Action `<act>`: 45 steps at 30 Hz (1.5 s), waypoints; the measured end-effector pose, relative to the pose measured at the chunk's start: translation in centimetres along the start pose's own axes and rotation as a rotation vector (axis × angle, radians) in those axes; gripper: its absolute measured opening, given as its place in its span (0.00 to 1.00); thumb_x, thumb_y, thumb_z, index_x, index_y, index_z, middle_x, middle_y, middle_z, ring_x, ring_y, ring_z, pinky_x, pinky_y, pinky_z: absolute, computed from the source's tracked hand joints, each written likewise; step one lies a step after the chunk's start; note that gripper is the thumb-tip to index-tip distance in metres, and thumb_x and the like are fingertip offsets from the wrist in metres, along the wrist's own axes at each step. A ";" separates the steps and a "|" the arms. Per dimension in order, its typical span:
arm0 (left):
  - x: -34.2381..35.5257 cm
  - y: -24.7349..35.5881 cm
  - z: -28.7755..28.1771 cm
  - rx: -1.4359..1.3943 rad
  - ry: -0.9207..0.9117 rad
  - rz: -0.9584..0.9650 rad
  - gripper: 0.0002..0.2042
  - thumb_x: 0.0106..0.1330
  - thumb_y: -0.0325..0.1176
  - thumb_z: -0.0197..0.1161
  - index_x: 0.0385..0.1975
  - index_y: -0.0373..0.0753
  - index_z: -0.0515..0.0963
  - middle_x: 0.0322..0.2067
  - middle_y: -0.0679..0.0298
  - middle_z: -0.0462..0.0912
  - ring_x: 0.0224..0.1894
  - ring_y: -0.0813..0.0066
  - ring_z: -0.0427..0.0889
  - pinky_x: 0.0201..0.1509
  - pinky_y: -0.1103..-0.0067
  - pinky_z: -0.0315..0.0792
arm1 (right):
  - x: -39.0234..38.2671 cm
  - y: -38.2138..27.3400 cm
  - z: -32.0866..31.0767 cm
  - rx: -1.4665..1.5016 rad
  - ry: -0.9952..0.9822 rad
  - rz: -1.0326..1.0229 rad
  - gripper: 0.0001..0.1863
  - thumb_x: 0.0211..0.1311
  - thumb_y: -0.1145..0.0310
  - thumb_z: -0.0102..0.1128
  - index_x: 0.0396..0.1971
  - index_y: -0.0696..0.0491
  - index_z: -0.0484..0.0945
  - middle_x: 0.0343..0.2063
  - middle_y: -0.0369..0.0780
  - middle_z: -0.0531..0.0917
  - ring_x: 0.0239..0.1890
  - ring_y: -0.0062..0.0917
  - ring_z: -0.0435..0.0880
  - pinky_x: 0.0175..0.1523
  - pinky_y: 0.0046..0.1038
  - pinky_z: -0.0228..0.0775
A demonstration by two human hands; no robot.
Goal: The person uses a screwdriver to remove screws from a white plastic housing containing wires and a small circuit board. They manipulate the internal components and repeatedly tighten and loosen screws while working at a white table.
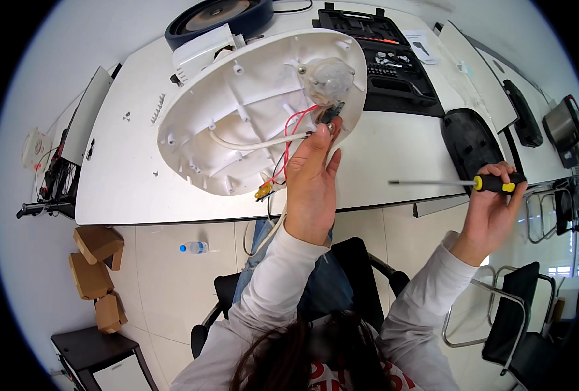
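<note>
A large white oval plastic shell (204,150) lies hollow side up on the table, with ribs and screw posts inside. At its far right end sits a round whitish translucent housing (330,79). My left hand (312,189) reaches over the shell's right part, its fingertips pinched on a small dark green circuit board (332,112) below that housing. Red wires (288,140) and a thick white cable (250,143) run near these fingers. A yellow electrical component (263,193) hangs at the shell's near edge. To the right, my right hand (488,215) grips a yellow-and-black screwdriver (494,184), shaft pointing left.
An open black tool case (400,98) stands behind on the right, near a black plastic cover (472,140). Loose screws (158,107) lie left of the shell. A dark round part (221,19) sits at the back. On the floor are a bottle (195,247) and cardboard boxes (94,274).
</note>
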State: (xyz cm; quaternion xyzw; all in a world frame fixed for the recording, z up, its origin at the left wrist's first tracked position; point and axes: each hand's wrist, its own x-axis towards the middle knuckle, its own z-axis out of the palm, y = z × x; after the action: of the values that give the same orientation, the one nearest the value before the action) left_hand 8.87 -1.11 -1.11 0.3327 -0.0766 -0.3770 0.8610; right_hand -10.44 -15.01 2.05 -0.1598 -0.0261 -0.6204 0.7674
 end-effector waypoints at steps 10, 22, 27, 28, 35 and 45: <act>0.0 0.1 -0.4 0.084 -0.062 -0.003 0.19 0.62 0.48 0.56 0.49 0.47 0.70 0.51 0.71 0.72 0.57 0.80 0.63 0.58 0.79 0.51 | -2.7 6.5 5.6 -0.858 -0.218 -0.192 0.09 0.54 0.75 0.59 0.35 0.57 0.72 0.23 0.36 0.74 0.16 0.12 0.65 0.22 0.16 0.57; 0.6 -0.8 -1.1 -0.046 -0.089 0.030 0.12 0.63 0.43 0.56 0.40 0.45 0.76 0.47 0.71 0.76 0.51 0.84 0.68 0.55 0.80 0.55 | -2.4 12.8 6.4 -1.669 -0.823 -0.025 0.13 0.45 0.77 0.64 0.34 0.58 0.76 0.32 0.40 0.79 0.33 0.27 0.79 0.40 0.21 0.68; 0.5 -0.3 -1.1 -0.029 -0.078 0.005 0.14 0.64 0.44 0.55 0.43 0.44 0.74 0.45 0.72 0.75 0.49 0.81 0.69 0.57 0.78 0.57 | -1.3 13.3 5.8 -1.669 -0.778 0.185 0.11 0.47 0.75 0.64 0.32 0.59 0.77 0.27 0.39 0.81 0.29 0.19 0.78 0.38 0.19 0.68; 0.5 -0.3 -1.1 -0.023 -0.083 0.007 0.13 0.63 0.44 0.56 0.42 0.44 0.75 0.45 0.72 0.75 0.49 0.81 0.69 0.57 0.78 0.58 | -1.0 13.2 5.8 -1.645 -0.796 0.218 0.12 0.46 0.75 0.65 0.32 0.60 0.77 0.26 0.41 0.81 0.28 0.22 0.79 0.37 0.21 0.69; 0.5 -0.7 -1.4 -0.017 -0.062 0.021 0.11 0.63 0.43 0.57 0.38 0.46 0.77 0.43 0.74 0.76 0.49 0.82 0.69 0.55 0.78 0.58 | 0.2 13.0 6.4 -1.658 -0.812 0.313 0.13 0.44 0.73 0.66 0.32 0.61 0.78 0.24 0.44 0.82 0.25 0.26 0.80 0.34 0.22 0.70; 1.4 -2.4 0.1 -0.498 -0.006 -0.065 0.13 0.63 0.39 0.58 0.44 0.41 0.73 0.43 0.67 0.76 0.49 0.75 0.71 0.54 0.78 0.64 | -2.1 13.8 5.0 -1.734 -0.613 0.014 0.13 0.46 0.68 0.66 0.30 0.59 0.76 0.23 0.47 0.80 0.23 0.33 0.79 0.30 0.26 0.69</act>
State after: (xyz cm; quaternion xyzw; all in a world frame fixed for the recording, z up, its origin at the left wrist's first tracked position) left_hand 8.34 -3.35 -2.71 0.1116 0.0268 -0.4125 0.9037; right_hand 3.08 -9.16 3.32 -0.8370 0.2469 -0.3485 0.3422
